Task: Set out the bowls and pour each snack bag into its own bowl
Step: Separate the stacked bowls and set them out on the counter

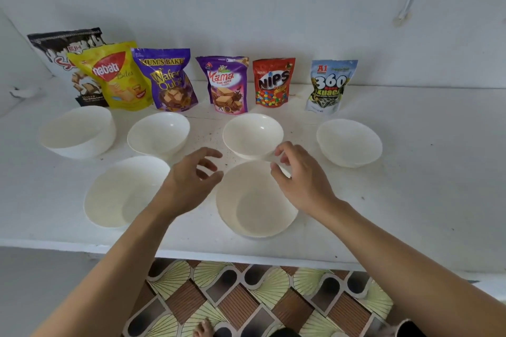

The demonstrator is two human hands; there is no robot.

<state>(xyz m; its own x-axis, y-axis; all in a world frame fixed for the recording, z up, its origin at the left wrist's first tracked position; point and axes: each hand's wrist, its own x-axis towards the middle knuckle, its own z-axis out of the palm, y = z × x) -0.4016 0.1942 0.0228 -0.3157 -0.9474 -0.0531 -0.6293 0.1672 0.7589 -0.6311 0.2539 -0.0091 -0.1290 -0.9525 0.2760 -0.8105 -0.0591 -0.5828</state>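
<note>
Six empty white bowls stand on the white shelf [410, 200]; six sealed snack bags stand upright in a row beyond them, against the wall. We hold both hands over the near row, gripping nothing. The left hand [189, 186] has its fingers [210, 153] spread and loosely curled; the right hand [301, 180] has its fingertips [279, 165] bent toward the thumb, just above the far rim of the near right bowl [257, 200]. We cannot tell whether they touch that rim.

We judge the bowls set out and the pouring not yet begun, so the next move is a reach forward to a bag. Straight beyond the fingers, past the middle far bowl [252, 134], stands the Mama wafer bag [227, 85], its long axis vertical, roughly midway between the two hands. The Nips bag [272, 81] lies ahead and right of the right fingertips; the Wafer Qubes bag [168, 79] lies ahead and left of the left fingers.

The reach passes over the far bowls, so the hands should travel above their rims. The front edge of the shelf lies behind the wrists. Open room remains to the right of the outer far bowl [349, 142].
</note>
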